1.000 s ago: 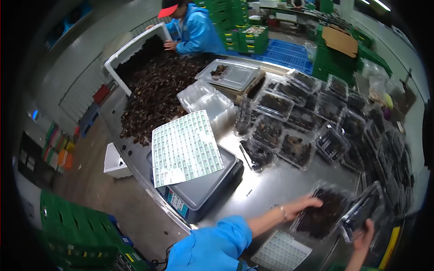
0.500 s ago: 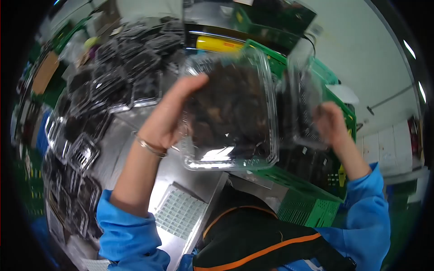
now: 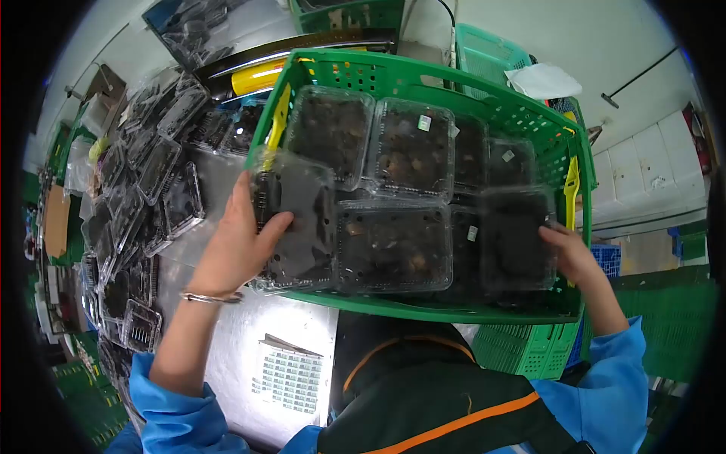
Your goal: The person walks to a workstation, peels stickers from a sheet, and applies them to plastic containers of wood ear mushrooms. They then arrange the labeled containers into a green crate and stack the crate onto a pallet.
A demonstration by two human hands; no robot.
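Observation:
My left hand [image 3: 240,246] grips a clear clamshell box [image 3: 295,227] of dark dried mushrooms, held over the near left corner of a green crate [image 3: 423,79]. My right hand [image 3: 569,253] holds a second clear box [image 3: 514,238] of the same dark contents at the crate's near right side. Several more filled clamshell boxes lie packed inside the crate, among them one in the middle [image 3: 393,246] and one at the back [image 3: 412,147].
Many filled clamshell boxes [image 3: 144,181] cover the steel table [image 3: 234,348] at left. A sheet of labels [image 3: 286,374] lies on the table near my body. More green crates [image 3: 522,348] stand at lower right, a teal basket [image 3: 491,53] behind.
The view swung from the table to the green crate. The two boxes I lifted from the table and held up are now lowered into the crate, one in each hand.

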